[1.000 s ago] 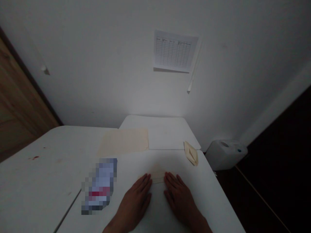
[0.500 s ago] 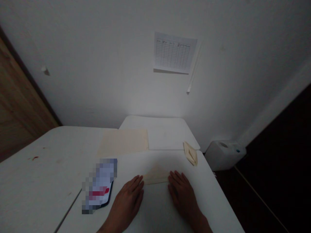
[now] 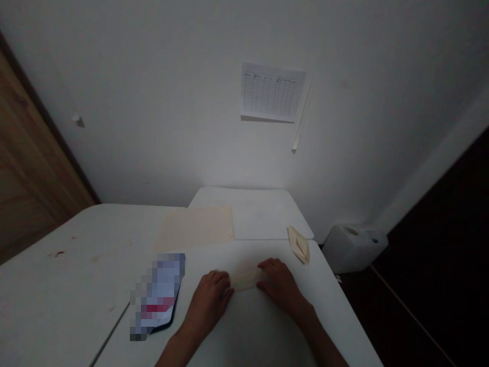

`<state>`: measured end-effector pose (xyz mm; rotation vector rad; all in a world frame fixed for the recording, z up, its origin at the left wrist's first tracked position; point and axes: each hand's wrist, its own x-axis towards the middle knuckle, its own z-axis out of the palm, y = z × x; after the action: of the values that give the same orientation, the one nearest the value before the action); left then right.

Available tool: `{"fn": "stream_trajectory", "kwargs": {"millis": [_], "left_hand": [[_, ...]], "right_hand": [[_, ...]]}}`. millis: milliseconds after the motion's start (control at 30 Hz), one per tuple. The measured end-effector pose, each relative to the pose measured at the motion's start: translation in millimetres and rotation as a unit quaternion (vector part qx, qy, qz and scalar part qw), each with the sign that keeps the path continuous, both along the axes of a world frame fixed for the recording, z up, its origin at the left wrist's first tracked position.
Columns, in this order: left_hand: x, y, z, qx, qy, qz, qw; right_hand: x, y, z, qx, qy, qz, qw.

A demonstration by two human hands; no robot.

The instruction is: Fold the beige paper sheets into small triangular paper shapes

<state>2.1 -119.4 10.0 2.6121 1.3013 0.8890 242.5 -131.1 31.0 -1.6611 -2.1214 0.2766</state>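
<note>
A small folded piece of cream paper (image 3: 244, 280) lies on the white table in front of me, between my two hands. My left hand (image 3: 213, 293) grips its left end, fingers curled over the edge and thumb at the near corner. At the right end my right hand (image 3: 280, 285) holds the paper between thumb and bent fingers. Beyond my right hand rests another folded cream paper (image 3: 299, 245), a pointed shape with layered creases. A flat cream sheet (image 3: 194, 227) lies further back on the left. The ends of the held paper are hidden under my fingers.
Left of my left hand lies a phone (image 3: 162, 293) with a blurred screen. The white table (image 3: 95, 265) has small red marks and a seam. A printed form (image 3: 272, 93) hangs on the wall. A white plastic container (image 3: 355, 250) stands on the floor at the right.
My fingers, stretched flat at the paper's ends before, are now bent around them. My right hand has moved slightly forward. The paper's pointed far part no longer shows clearly.
</note>
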Motion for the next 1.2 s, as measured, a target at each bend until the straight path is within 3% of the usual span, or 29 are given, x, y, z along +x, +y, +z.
{"fn": "stream_trajectory", "kwargs": {"millis": [433,733,1067,1200], "left_hand": [[0.5,1.7,-7.8,-0.009,-0.040,0.008,0.999],[0.2,0.6,-7.0,0.000,-0.049,0.020,0.999],[-1.5,-5.5,3.9,-0.008,-0.084,0.013,0.996],[-4.0,-3.9,-0.4,-0.029,-0.071,0.007,0.997]], "right_hand": [[-3.9,7.1,12.2,-0.029,0.067,0.016,0.997],[-7.8,4.9,21.6,-0.005,0.035,-0.006,0.999],[-4.6,-7.8,14.4,-0.009,0.059,-0.024,0.998],[-3.0,-10.0,9.9,-0.007,0.061,-0.019,0.998]]}}
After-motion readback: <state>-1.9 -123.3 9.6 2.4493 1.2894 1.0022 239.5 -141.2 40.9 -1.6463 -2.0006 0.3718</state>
